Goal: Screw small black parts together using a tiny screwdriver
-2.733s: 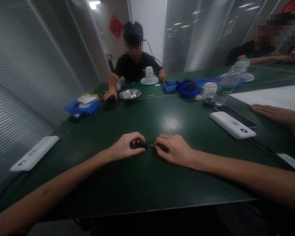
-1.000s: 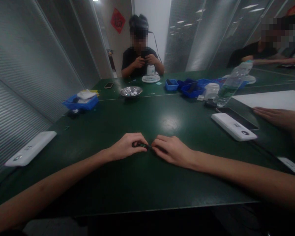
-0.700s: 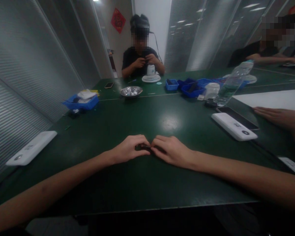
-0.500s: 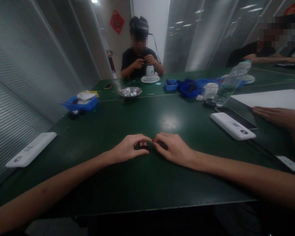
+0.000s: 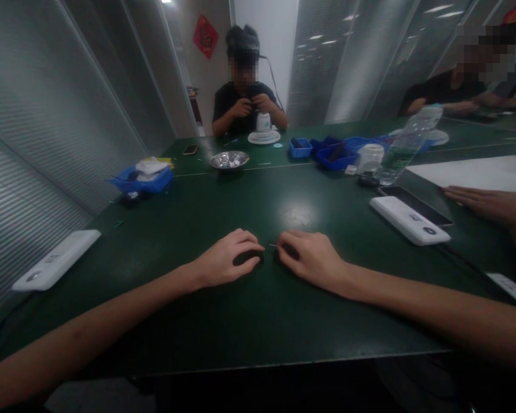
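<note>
My left hand rests on the dark green table, its fingers curled over a small dark part that is mostly hidden under them. A short gap to the right, my right hand is closed in a pinch on a thin metal pin or tool whose tip pokes out toward the left hand. The two hands are apart, with the pin's tip in the gap between them.
White power banks lie at the left and right, a phone beside the right one. Another person's hand lies flat at right. Farther back: blue bins, a steel bowl, a water bottle, a seated person.
My hands were joined, the pin touching the small dark part. Now the right hand has drawn back to the right with the pin, and the left hand covers the part.
</note>
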Tool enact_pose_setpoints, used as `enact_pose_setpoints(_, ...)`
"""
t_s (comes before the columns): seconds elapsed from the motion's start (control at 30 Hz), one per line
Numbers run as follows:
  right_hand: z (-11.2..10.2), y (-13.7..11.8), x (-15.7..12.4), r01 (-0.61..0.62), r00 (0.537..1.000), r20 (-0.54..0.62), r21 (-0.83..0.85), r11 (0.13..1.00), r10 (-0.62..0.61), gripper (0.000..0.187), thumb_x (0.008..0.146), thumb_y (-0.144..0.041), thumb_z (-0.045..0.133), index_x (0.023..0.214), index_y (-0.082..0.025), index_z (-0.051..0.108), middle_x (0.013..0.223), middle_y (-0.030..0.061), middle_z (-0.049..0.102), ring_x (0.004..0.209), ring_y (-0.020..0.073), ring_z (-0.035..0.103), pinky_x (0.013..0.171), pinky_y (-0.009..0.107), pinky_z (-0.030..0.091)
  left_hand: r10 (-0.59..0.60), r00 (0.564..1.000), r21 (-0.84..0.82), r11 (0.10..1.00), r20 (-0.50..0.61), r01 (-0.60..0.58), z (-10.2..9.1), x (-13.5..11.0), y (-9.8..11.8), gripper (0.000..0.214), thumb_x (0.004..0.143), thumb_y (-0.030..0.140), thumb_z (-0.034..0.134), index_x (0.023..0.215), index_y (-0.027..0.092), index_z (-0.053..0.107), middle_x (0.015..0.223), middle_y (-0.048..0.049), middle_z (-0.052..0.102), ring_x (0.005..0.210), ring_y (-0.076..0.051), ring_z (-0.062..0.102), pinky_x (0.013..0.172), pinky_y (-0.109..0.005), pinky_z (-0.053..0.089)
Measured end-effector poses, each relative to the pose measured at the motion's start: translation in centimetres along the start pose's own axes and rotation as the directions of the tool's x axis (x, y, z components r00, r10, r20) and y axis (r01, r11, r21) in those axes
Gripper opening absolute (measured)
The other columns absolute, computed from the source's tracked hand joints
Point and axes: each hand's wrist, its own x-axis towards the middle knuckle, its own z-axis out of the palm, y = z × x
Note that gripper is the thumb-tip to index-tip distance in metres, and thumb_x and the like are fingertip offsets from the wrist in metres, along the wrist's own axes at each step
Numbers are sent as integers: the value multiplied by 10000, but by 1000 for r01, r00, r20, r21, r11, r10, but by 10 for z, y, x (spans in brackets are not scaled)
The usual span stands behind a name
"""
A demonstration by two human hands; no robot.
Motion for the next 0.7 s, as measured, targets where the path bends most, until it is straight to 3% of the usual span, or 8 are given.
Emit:
enact_pose_setpoints(0.17,1,0,-1,-1,1000,3,9,1000,1,186,998,-324,520,991,-194,653,894,32,668,640,125,536,568,265,303,49,998,192,980,27,-54,-10,-2,-25,327,1010,305,537,1278,190,686,1215,-126,642,1109,-257,569,990,-456,460)
enact_pose_setpoints(0.33,-2,-1,-1,8,1000,21,35,999,-9,206,1003,-331,513,1000,-187,661,909,41,671,647,122,542,570,258,326,-97,995,276,956,-26,101,-51,-18,-93,370,1023,366,480,1271,195,696,1253,-121,636,1158,-263,552,1016,-453,448)
enact_pose_setpoints(0.43,-5,-2,-2,3,999,32,49,999,-4,211,1002,-329,514,997,-179,662,906,43,670,637,117,539,563,253,332,-236,962,339,901,-140,270,-82,-43,-140,445,1002,473,470,1214,166,713,1252,-135,640,1166,-282,555,1038,-457,438)
enact_pose_setpoints(0.53,-5,-1,-2,16,999,30,64,998,-18,214,1005,-331,511,1006,-176,659,917,44,669,639,114,543,564,250,339,-371,894,383,810,-252,444,-109,-77,-178,524,986,552,440,1183,150,711,1263,-142,644,1174,-290,555,1068,-443,410)
enact_pose_setpoints(0.7,-3,0,-1,14,999,29,47,999,-15,210,1004,-335,517,1010,-183,661,914,40,671,649,117,544,568,254,338,-453,839,470,695,-301,544,-141,-132,-208,630,1030,583,328,1194,86,678,1257,-108,646,1159,-263,548,1069,-389,395)
